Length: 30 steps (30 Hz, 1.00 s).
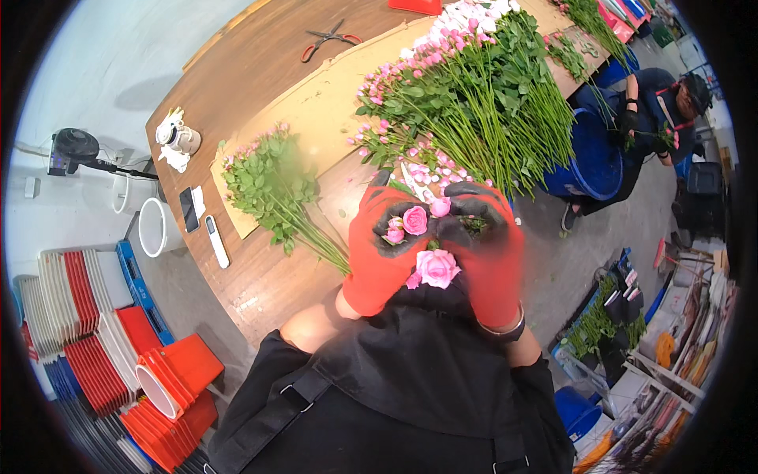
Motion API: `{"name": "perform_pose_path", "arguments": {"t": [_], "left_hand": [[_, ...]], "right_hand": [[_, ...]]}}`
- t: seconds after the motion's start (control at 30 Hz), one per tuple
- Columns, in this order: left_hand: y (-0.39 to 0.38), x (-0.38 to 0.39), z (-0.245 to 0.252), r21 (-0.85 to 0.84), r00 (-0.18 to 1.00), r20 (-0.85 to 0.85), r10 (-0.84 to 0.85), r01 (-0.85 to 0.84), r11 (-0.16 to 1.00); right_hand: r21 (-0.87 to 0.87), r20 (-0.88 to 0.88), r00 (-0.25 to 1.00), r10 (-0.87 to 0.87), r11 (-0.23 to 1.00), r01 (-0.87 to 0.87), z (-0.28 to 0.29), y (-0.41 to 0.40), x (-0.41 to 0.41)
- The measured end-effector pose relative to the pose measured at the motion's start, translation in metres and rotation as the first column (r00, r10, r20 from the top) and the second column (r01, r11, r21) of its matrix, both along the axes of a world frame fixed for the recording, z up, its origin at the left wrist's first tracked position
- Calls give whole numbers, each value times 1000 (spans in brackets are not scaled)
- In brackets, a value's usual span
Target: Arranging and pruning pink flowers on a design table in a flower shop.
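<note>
In front of my chest, my left hand (376, 252) and my right hand (491, 249), both in red gloves with dark coated palms, are closed around a pink spray rose (414, 220). Buds and an opened bloom lie in the curl of the left fingers. A larger rose bloom (437, 268) shows below, between the hands. Bits of green (474, 225) show in the right palm; most of the stem is hidden. Just beyond my fingers lie loose pink petals (441, 169) and a pale tool (416, 182), partly covered.
Beyond lies a large pile of pink spray roses (474, 112); a smaller bunch (266, 183) is at left. Red-handled scissors (329, 39), a phone (190, 210) and a white device (217, 242) rest on the wooden table (237, 71). A co-worker (651, 118) sits by a blue bucket (598, 172).
</note>
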<state>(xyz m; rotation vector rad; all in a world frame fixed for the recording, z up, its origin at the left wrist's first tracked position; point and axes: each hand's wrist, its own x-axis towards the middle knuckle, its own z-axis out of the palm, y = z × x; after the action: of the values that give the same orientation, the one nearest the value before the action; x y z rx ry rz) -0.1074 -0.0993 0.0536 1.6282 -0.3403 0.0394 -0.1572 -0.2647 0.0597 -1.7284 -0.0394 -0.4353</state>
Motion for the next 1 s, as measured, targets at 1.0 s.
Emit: {"name": "perform_pose_path", "arguments": {"t": [1.0], "left_hand": [[1,1,-10,-138,972,-216,-90,61,989]], "right_hand": [[199,-57,997,-46,978,56,-5,8,3]]}}
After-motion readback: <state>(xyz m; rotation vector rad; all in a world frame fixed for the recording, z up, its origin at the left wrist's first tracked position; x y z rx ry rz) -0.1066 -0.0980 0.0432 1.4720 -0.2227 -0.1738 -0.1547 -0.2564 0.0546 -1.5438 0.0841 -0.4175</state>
